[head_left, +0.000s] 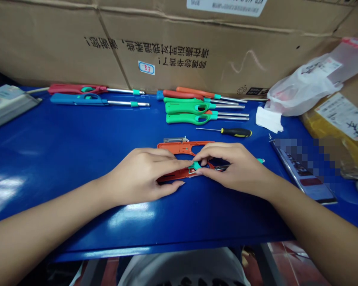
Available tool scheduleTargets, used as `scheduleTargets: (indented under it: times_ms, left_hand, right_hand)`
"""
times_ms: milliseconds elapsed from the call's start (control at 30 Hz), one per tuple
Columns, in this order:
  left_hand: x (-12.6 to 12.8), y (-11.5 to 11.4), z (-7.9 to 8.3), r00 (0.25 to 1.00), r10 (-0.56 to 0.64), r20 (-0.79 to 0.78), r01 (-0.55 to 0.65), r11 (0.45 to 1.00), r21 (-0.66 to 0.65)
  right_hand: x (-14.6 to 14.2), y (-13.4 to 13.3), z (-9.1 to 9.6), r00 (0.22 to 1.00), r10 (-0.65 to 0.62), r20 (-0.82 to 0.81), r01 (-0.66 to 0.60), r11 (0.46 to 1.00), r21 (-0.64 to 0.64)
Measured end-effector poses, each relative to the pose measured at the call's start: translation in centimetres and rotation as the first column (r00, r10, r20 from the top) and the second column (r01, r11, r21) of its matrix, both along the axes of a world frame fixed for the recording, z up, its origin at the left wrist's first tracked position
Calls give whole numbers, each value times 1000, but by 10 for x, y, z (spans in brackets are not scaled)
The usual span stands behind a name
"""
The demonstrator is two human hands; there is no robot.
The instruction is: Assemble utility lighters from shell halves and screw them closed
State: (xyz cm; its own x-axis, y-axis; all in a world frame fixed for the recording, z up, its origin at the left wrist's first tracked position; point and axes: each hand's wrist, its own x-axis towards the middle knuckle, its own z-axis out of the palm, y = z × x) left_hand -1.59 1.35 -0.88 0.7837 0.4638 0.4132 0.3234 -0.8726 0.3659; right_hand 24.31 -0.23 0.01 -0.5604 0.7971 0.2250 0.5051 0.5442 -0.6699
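Note:
An open orange lighter shell half (174, 175) lies on the blue table with its inside facing up. My left hand (143, 172) is closed around its handle end, the thumb along the near edge and the index finger reaching to the teal trigger (195, 165). From the other side, my right hand (237, 165) pinches that trigger between thumb and fingers. Beyond my right hand pokes a teal piece at a metal tip (260, 161). Just behind my hands is the matching orange shell half (177, 148), with a clear narrow tank (175, 140) beside it.
Whole lighters, including a blue one (77, 99) and a green one (181, 118), line the back by a cardboard box (137, 35). A screwdriver (237, 132) lies before them. On the right are a plastic bag (301, 87) and a flat packet (304, 174).

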Motion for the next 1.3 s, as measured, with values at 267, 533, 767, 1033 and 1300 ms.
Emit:
scheduleTargets:
  times_ms: [267,533,767,1033,1300]
  left_hand:
    - [-2,2,-2,999,-26,-23,26,1000,10]
    - [1,2,-7,999,-36,-7,36,999,32]
    - [0,2,-5,996,-33,-77,42,991,124]
    - [-2,2,-2,996,-21,-84,30,993,114]
    - [-3,4,-1,998,-8,-61,7,1000,-21]
  right_hand:
    - [3,1,1,1000,3,13,-4,1000,14]
    - [4,1,3,999,-16,51,16,1000,-1]
    - [4,3,-1,1000,-18,1,18,1000,-12]
    - [8,5,-4,999,-20,46,17,999,44]
    - [16,3,13,982,55,179,-49,998,-38]
